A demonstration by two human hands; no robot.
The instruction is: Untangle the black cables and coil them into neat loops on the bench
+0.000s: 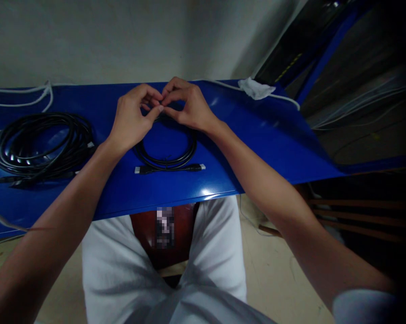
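A coiled black USB cable [167, 165] lies on the blue tabletop in front of me. Its two plugs point left and right at the near side, where a thin black tie seems to bind the loop. Over the far side of the coil, my left hand [137, 114] pinches thumb and fingers together. Close against it, my right hand [187, 105] is also closed in a pinch, the fingertips of both nearly meeting. Whatever is between the fingertips is too small and too hidden to name.
A bigger bundle of black cables [42, 146] lies to the left on the blue table [270, 148]. White cords [27, 101] run along the back edge by the wall. Crumpled white material [256, 88] sits on a cord at back right. A blue metal frame [327, 49] stands farther right.
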